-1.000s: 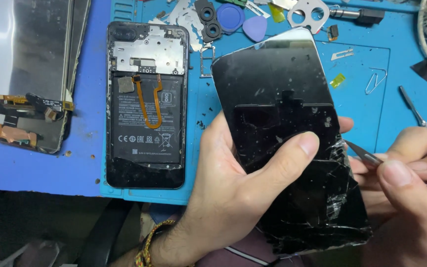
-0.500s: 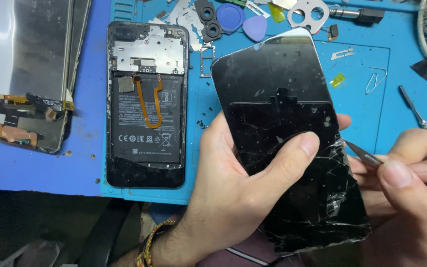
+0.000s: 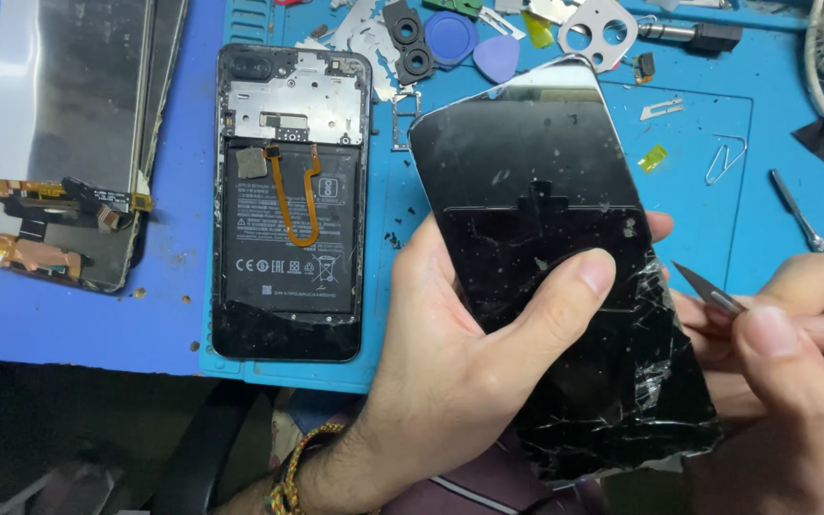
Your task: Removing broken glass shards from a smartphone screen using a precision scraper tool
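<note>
The cracked screen (image 3: 565,277) is glossy black glass, the tweezers (image 3: 717,298) bare metal, the mat (image 3: 698,191) matt blue rubber.

Close head view, down onto workbench (image 3: 145,324)

I see the black phone screen (image 3: 565,277) tilted above the blue mat, its near end badly cracked and splintered, its far end intact with a pale reflective edge. The metal blade (image 3: 708,289) is slim and pointed, its tip just beside the screen's cracked right edge.
</note>
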